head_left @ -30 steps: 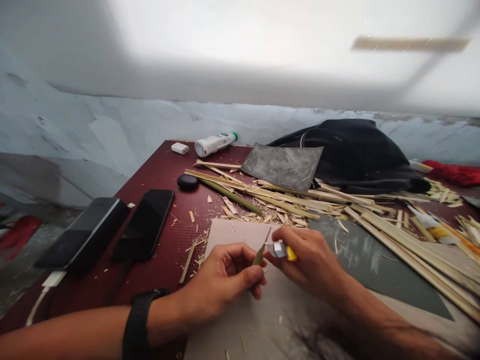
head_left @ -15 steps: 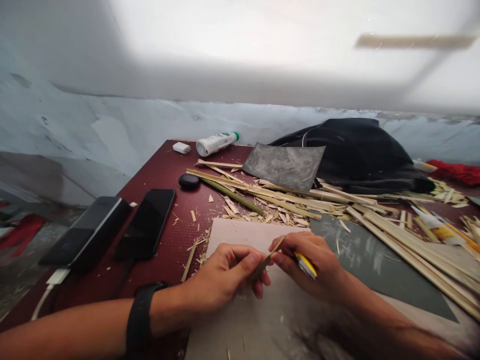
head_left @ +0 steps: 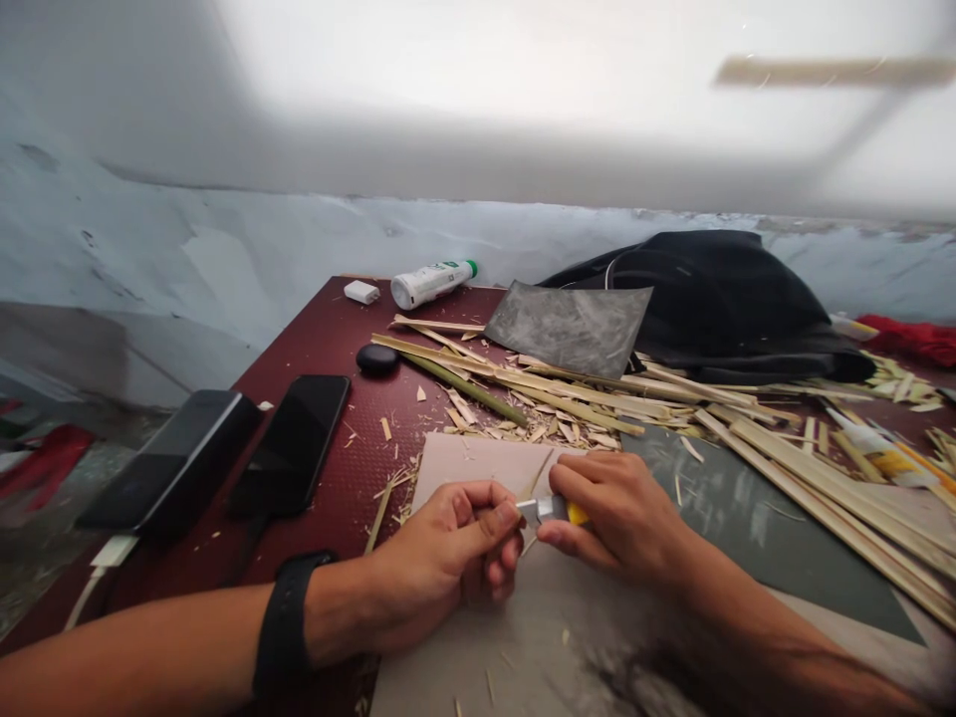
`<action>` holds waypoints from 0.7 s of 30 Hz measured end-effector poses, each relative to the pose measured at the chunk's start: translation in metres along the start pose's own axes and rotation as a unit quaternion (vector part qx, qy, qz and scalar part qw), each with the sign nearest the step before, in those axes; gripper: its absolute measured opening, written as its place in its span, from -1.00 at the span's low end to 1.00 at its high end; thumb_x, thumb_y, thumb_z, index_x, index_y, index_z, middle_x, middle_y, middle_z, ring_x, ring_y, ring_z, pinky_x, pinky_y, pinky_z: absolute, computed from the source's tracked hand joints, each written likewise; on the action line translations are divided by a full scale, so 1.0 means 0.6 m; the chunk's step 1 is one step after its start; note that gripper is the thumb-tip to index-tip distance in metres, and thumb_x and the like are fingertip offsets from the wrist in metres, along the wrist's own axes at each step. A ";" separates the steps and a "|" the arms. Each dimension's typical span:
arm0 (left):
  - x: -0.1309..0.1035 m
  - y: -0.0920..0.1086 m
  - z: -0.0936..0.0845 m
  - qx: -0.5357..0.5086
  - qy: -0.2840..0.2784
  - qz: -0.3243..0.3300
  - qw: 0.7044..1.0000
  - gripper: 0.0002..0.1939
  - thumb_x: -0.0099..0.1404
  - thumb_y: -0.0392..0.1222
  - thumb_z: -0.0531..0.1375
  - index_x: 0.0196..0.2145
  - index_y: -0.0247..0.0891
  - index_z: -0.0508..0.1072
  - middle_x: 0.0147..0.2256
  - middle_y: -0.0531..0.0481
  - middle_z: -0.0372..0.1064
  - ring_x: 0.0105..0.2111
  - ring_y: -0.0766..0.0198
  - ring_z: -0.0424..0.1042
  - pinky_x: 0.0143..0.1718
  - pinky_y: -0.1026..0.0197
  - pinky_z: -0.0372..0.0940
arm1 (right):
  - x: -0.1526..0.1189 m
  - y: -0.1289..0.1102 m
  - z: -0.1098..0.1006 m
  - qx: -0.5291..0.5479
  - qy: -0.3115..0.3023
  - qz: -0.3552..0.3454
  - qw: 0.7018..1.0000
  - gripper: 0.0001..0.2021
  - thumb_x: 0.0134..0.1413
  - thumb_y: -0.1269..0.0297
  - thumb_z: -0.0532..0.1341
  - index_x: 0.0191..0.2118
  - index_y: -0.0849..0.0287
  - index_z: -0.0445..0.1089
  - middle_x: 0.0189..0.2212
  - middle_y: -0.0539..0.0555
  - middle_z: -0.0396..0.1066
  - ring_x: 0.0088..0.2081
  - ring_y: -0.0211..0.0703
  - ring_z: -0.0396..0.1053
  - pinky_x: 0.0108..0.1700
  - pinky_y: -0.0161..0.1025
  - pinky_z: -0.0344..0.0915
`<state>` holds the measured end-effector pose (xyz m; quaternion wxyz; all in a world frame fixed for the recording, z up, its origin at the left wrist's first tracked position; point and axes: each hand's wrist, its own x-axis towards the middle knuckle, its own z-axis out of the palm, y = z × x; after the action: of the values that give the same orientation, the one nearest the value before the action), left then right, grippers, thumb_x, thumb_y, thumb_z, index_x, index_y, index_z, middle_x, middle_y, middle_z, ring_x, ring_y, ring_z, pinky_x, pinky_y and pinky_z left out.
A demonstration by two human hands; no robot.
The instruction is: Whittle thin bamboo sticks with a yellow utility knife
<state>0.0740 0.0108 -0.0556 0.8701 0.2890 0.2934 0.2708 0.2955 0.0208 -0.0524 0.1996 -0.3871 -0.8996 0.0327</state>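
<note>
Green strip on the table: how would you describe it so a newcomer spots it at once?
On the dark red table, find the black bag, then the pale strips in front of it. At their left side, the green strip slants from near the black oval case towards the board. Its green skin stands out against its pale yellow neighbours.
</note>
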 end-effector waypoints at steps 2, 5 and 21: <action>0.000 -0.003 -0.001 -0.001 0.001 0.006 1.000 -0.70 0.19 -0.02 0.35 -0.42 -0.28 0.37 -0.57 0.13 0.31 -0.64 0.50 0.16 -0.56 0.39 0.10 | -0.001 -0.002 0.002 -0.001 0.003 0.000 1.000 -0.53 0.32 -0.13 0.00 -0.46 0.14 0.16 -0.55 -0.04 0.21 -0.52 -0.28 0.09 -0.42 -0.24 -0.10; 0.003 -0.007 -0.003 0.013 0.008 0.020 1.000 -0.70 0.21 -0.01 0.34 -0.42 -0.29 0.38 -0.57 0.13 0.30 -0.63 0.50 0.17 -0.56 0.39 0.06 | -0.001 -0.005 0.004 -0.001 0.007 0.000 1.000 -0.52 0.34 -0.12 -0.01 -0.46 0.15 0.17 -0.57 -0.04 0.21 -0.53 -0.29 0.09 -0.43 -0.24 -0.11; 0.000 -0.001 0.003 0.018 0.035 0.029 0.999 -0.70 0.25 -0.01 0.30 -0.40 -0.27 0.33 -0.57 0.14 0.27 -0.62 0.49 0.13 -0.54 0.38 -0.02 | 0.001 -0.012 0.005 -0.110 0.051 0.014 0.993 -0.49 0.33 -0.14 0.00 -0.48 0.17 0.25 -0.59 -0.04 0.24 -0.57 -0.30 0.10 -0.42 -0.24 -0.11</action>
<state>0.0753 0.0100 -0.0548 0.8460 0.3028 0.3200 0.3003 0.2891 0.0161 -0.0533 0.2010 -0.4206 -0.8808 -0.0831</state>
